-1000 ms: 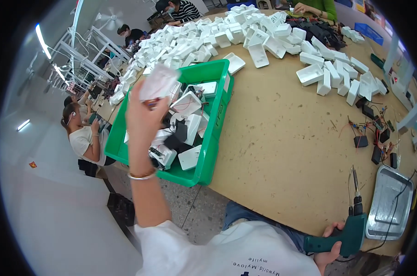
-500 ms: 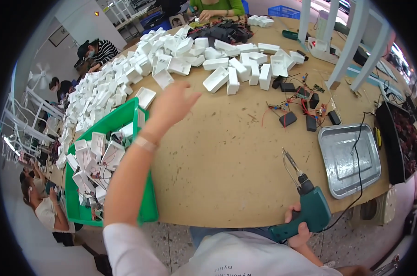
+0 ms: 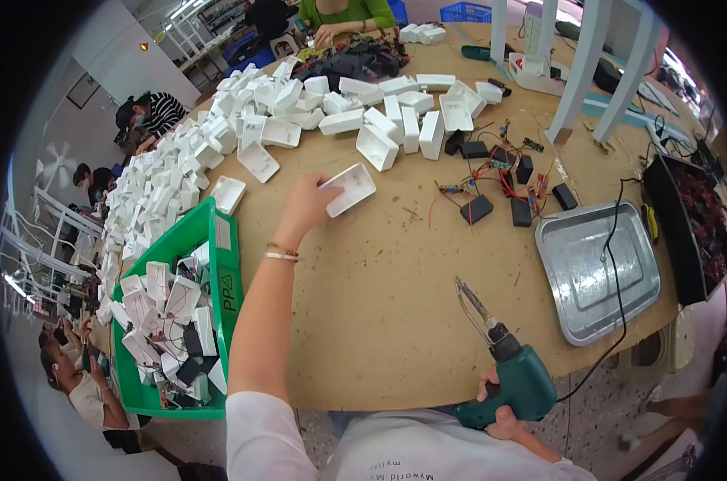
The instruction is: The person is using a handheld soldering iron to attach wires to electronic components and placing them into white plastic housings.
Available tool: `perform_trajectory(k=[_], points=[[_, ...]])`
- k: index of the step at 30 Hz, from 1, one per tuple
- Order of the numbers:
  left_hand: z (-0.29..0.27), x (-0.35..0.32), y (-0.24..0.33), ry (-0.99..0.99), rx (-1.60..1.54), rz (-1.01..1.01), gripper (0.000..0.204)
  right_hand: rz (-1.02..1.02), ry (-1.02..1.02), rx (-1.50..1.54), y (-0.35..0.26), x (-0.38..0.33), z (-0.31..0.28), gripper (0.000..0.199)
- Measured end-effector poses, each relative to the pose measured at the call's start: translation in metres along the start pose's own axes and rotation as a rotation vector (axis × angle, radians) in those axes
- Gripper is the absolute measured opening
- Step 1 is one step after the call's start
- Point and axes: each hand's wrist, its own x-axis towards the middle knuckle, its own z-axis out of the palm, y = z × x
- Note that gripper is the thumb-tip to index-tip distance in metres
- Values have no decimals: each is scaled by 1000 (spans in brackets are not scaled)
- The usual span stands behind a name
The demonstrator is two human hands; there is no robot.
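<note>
White case (image 3: 357, 189) moved into pinch of left hand (image 3: 305, 204), soldering gun (image 3: 525, 381) partly hiding clasping right hand (image 3: 507, 426)

One green soldering gun (image 3: 517, 386) is shown at lower right, one green crate (image 3: 224, 260) at lower left and one metal tray (image 3: 580, 276) at right. At least five black blocks (image 3: 476, 209) are counted at upper right, and dozens of white cases (image 3: 258, 162) at upper left and centre.

White short-sleeved shirt (image 3: 459, 453), dark lettering (image 3: 415, 476), silvery bangle (image 3: 281, 256), seemingly blue jeans (image 3: 342, 420)
</note>
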Motion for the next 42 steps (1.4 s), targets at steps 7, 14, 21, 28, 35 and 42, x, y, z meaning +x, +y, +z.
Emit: perform_trajectory(k=[7, 14, 21, 28, 35, 42], points=[[19, -137, 48, -78, -72, 145, 24, -22, 74, 155, -22, 14, 8, 59], [12, -166, 92, -260, 93, 253, 32, -50, 152, 197, -26, 20, 7, 56], [60, -28, 130, 157, -76, 822, 12, -37, 154, 177, -29, 18, 8, 58], [93, 16, 134, 40, 154, 1136, 12, -27, 173, 198, -27, 18, 11, 57], [89, 17, 132, 121, 175, 1122, 13, -2, 163, 189, -30, 22, 10, 58], [63, 21, 130, 45, -443, 739, 10, -55, 160, 193, -25, 19, 10, 55]])
